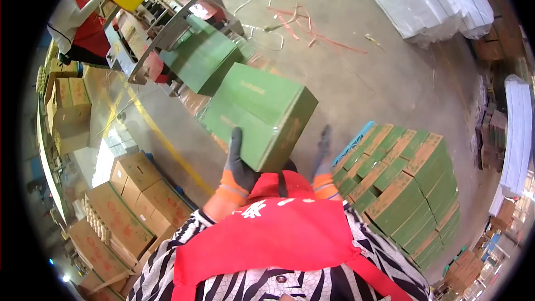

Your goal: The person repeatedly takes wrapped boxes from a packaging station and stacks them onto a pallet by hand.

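A taped green carton (pixel 256 114) lies tilted in front of me, at the end of a roller conveyor (pixel 195 103). My left hand (pixel 241 161), in a dark grey and orange glove, grips its near left edge, thumb on top and the other fingers hidden. My right hand (pixel 323 153), gloved alike, is off the carton's right side with fingers stretched out and nothing in them. Behind, a second green carton (pixel 200 56) is coming out of the carton-sealing machine (pixel 161 19).
Right of me stand stacked green cartons (pixel 401 200) on a blue pallet (pixel 352 144). Brown cartons (pixel 125 206) are stacked at left. Red and white straps (pixel 301 25) litter the floor. Wrapped white sheets (pixel 423 0) lie at the upper right. A person in a red apron (pixel 92 28) stands beyond the machine.
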Demonstrator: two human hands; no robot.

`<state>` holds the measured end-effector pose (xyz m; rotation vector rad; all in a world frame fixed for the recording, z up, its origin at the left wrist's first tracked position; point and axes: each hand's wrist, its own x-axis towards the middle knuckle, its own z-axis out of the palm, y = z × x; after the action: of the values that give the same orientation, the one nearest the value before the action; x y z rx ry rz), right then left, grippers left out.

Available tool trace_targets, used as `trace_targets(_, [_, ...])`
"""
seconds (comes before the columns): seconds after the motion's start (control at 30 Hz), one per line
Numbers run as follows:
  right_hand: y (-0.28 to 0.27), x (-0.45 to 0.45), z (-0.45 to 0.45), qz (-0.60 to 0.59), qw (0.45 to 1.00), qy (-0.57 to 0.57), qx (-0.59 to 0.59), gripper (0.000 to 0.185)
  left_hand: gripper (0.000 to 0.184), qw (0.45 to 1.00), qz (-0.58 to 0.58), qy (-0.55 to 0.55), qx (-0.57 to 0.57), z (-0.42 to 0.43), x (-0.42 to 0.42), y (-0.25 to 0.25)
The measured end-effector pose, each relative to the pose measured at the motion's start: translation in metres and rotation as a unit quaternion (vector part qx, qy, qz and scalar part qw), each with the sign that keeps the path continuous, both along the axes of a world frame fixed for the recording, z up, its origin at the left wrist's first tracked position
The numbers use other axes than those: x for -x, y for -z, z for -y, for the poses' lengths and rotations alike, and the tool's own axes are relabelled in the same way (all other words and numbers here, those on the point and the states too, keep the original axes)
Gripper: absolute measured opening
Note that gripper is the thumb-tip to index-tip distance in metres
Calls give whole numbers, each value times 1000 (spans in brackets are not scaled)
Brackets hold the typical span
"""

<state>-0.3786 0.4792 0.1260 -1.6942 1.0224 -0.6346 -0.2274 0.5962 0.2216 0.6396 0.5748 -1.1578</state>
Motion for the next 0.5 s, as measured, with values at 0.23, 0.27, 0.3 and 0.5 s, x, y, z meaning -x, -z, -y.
trace_targets(0.23, [39, -44, 89, 152, 956, 61, -242, 51, 57, 996, 29, -56, -68, -116, 7, -56])
trace_targets(0.27, [34, -79, 102, 156, 957, 16, -245, 50, 57, 988, 81, -86, -97, -130, 10, -61])
trace_targets(0.3, [23, -118, 107, 125, 968, -35, -215, 56, 55, 981, 100, -120, -113, -148, 10, -59])
trace_targets(0.5, [16, -321, 95, -79, 969, -232, 26, 92, 45, 923, 237, -166, -254, -244, -31, 35])
